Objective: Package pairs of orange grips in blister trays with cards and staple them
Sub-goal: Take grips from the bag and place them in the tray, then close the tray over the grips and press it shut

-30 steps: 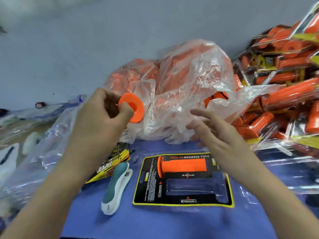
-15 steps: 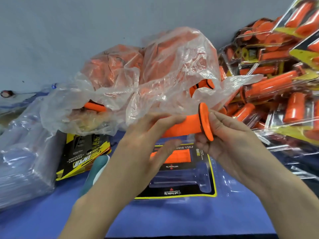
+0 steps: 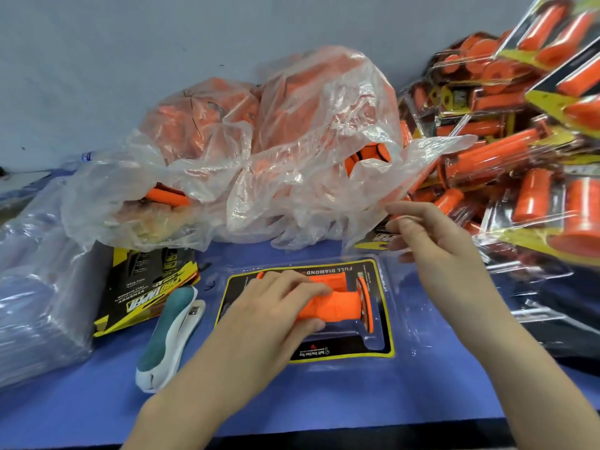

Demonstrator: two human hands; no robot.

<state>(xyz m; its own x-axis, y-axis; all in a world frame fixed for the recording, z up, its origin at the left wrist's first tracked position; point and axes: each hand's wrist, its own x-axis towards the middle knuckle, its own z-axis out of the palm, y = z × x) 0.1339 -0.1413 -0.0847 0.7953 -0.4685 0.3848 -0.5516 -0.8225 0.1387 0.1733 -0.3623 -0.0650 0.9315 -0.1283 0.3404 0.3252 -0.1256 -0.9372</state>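
Observation:
A clear blister tray (image 3: 402, 319) with a black and yellow card (image 3: 383, 349) lies on the blue table in front of me. One orange grip (image 3: 331, 278) lies in its far slot. My left hand (image 3: 276, 306) holds a second orange grip (image 3: 337, 306) down over the near slot, its flange pointing right. My right hand (image 3: 431, 241) hovers above the tray's right side with fingers loosely curled and nothing in them.
A teal and white stapler (image 3: 170, 336) lies left of the tray. Spare cards (image 3: 146, 287) sit behind it, beside a stack of clear trays (image 3: 35, 287) at the left. A plastic bag of loose grips (image 3: 266, 151) stands behind. Finished packs (image 3: 519, 151) pile up at the right.
The second grip came from the bag, passed between both hands in the air, and now rests on the tray under my left hand. My right hand has let go and lifted away.

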